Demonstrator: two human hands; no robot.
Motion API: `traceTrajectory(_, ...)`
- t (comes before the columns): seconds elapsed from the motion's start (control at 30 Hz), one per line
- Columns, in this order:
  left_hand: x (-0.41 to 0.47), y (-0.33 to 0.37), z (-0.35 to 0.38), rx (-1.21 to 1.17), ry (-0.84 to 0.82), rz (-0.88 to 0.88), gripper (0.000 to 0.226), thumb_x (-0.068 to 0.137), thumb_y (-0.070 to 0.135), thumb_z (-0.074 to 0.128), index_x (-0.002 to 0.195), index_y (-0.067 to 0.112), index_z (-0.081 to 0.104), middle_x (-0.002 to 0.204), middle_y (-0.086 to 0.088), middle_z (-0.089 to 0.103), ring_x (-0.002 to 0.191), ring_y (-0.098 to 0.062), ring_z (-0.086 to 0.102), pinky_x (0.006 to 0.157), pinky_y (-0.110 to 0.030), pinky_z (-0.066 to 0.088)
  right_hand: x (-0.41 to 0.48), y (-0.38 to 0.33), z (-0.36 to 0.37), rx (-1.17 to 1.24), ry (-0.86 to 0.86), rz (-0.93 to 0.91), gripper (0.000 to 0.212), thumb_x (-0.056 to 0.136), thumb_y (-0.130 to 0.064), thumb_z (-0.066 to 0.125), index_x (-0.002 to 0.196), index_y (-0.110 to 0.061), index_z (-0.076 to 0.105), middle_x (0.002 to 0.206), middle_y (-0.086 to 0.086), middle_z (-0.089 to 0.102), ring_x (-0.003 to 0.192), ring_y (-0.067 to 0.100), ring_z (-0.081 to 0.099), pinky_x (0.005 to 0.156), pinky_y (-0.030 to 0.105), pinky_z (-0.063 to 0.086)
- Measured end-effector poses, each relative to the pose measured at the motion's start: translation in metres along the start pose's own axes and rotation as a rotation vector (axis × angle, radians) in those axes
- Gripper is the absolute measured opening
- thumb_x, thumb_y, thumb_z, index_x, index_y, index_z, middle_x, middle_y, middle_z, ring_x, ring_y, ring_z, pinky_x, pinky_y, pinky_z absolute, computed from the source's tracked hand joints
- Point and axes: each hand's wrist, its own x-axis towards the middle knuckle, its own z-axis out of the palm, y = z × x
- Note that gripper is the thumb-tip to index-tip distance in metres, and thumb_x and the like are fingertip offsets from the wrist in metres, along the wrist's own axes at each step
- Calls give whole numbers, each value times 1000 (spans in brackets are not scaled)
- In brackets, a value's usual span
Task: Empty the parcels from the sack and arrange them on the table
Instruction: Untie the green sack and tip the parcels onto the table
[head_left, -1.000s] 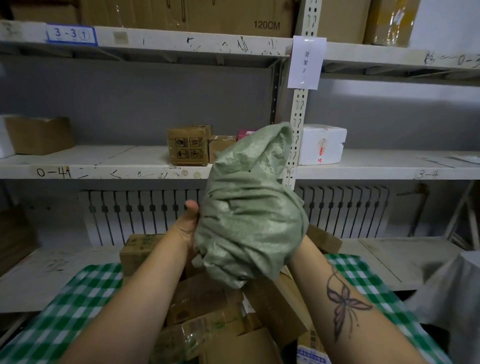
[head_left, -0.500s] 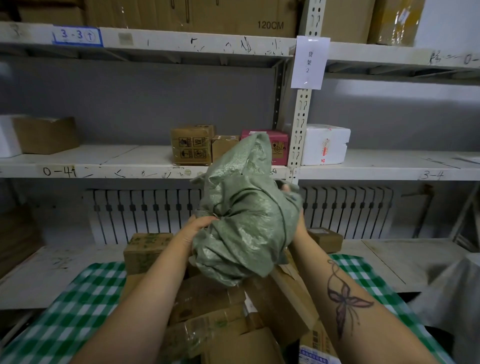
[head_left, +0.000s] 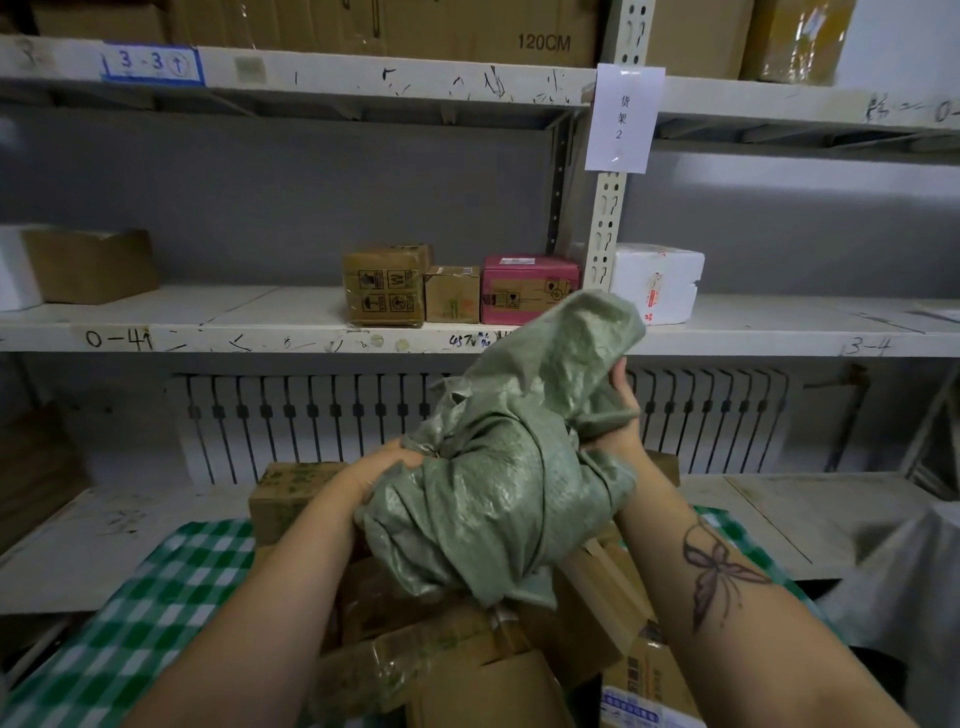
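Observation:
A crumpled green woven sack (head_left: 498, 483) hangs bunched in the air between both hands, above a heap of brown cardboard parcels (head_left: 467, 644). My left hand (head_left: 384, 467) presses into the sack's left side, fingers closed on the fabric. Higher up, my right hand (head_left: 618, 410) grips the sack's upper right fold. The parcels lie piled on a table covered with a green and white checked cloth (head_left: 156, 613). One taped box (head_left: 291, 493) stands behind my left forearm. The sack hides part of the pile.
Metal shelving runs across the back. The middle shelf (head_left: 208, 332) carries two brown boxes (head_left: 387, 286), a pink box (head_left: 527, 288) and a white foam box (head_left: 657, 280). A radiator (head_left: 311, 415) sits below, and pale cloth (head_left: 904, 577) lies at the right.
The sack bundle has dropped and tilted right, uncovering the pink box on the shelf. My right hand moved up to the sack's top fold; my left hand slid onto its lower side.

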Motion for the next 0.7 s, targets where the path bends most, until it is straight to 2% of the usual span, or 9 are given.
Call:
traceTrajectory(0.1, 4, -4, -2, 39, 95, -49, 9, 97, 9, 46, 104, 8, 51, 77, 1, 45, 63, -11, 43, 54, -18, 39, -2, -8, 3, -180, -43, 42, 41, 97, -37, 42, 81, -7, 66, 82, 13, 68, 80, 26, 61, 74, 37, 51)
traceTrajectory(0.2, 10, -3, -4, -85, 180, -101, 26, 99, 10, 42, 75, 5, 49, 71, -5, 43, 60, -17, 38, 56, -23, 36, -3, -6, 19, -823, -36, 61, 30, 98, -11, 40, 72, -7, 55, 64, 8, 60, 64, 17, 50, 61, 27, 43)
traceTrajectory(0.3, 22, -2, -2, -168, 233, -74, 21, 98, 11, 45, 109, 0, 58, 89, -14, 58, 79, -30, 53, 81, -35, 42, -8, -2, 31, -1197, -119, 18, 11, 97, -10, 46, 96, -15, 56, 85, -1, 57, 76, 9, 53, 74, 26, 45)
traceTrajectory(0.37, 27, -2, -1, -243, 304, -9, 31, 94, 6, 52, 124, -3, 54, 117, -19, 60, 109, -35, 55, 92, -35, 42, -5, 6, 31, -1452, -111, -80, 27, 100, -23, 42, 121, -10, 53, 107, 1, 58, 100, 13, 54, 90, 27, 43)
traceTrajectory(0.43, 34, -2, -2, -304, 377, 43, 32, 89, 3, 59, 121, -1, 57, 124, -19, 59, 109, -33, 56, 90, -33, 43, -6, 12, 35, -1490, -53, -156, 37, 100, -27, 37, 130, -9, 51, 123, 9, 57, 116, 23, 52, 95, 30, 39)
traceTrajectory(0.53, 37, 3, -2, -264, 524, 104, 30, 85, 10, 64, 115, 5, 61, 116, -17, 63, 104, -32, 59, 83, -32, 44, -5, 19, 36, -1110, -10, -93, 25, 98, -26, 37, 105, -16, 59, 101, 7, 60, 102, 24, 55, 87, 29, 41)
traceTrajectory(0.57, 37, 5, -1, -237, 586, 135, 29, 86, 11, 64, 114, 6, 61, 115, -15, 64, 105, -32, 59, 81, -31, 43, -3, 21, 37, -1041, 7, -51, 33, 93, -41, 41, 108, -17, 58, 112, 9, 57, 110, 25, 52, 94, 33, 40)
traceTrajectory(0.63, 30, 12, 3, -257, 674, 205, 30, 87, 12, 61, 117, 8, 59, 116, -12, 64, 107, -32, 58, 80, -30, 41, 8, 29, 27, -1049, -40, 83, 92, 66, -80, 50, 141, -29, 40, 154, 8, 27, 142, 30, 25, 114, 53, 22)
traceTrajectory(0.7, 28, 16, 8, -357, 676, 286, 33, 89, 10, 59, 122, 10, 57, 117, -10, 63, 108, -30, 59, 80, -28, 40, 14, 39, 20, -1077, -61, 176, 130, 45, -89, 61, 151, -31, 14, 161, 3, 1, 148, 29, 8, 118, 56, 13)
